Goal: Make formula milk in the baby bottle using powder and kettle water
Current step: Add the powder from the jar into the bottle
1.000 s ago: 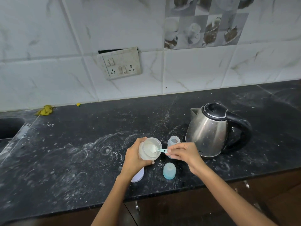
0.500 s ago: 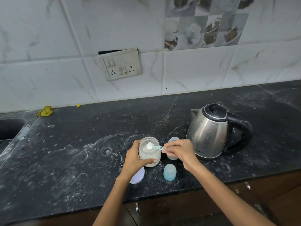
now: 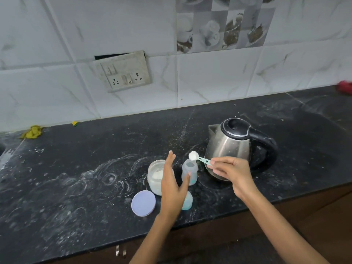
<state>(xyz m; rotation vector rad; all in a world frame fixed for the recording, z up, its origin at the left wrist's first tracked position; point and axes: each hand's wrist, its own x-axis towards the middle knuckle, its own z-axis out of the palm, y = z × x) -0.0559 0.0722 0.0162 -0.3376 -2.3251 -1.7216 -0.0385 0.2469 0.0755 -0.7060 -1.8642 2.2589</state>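
Observation:
A small clear baby bottle stands open on the black counter. My right hand pinches the handle of a teal scoop heaped with white powder, held just above the bottle's mouth. My left hand is open, fingers spread, between the powder jar and the bottle, its thumb tip touching the bottle's side. The jar stands upright, partly hidden by that hand. Its lilac lid lies flat in front. The blue bottle cap peeks out behind my left wrist. A steel kettle stands right of the bottle.
The counter is dusted with powder smears. A switch and socket plate sits on the tiled wall. A yellow cloth lies at the back left by the sink edge. A red object shows at the far right. The counter's front edge runs below my arms.
My left hand has let go of the powder jar and opened beside the bottle. My right hand lifted the full scoop out of the jar and carried it right, over the bottle.

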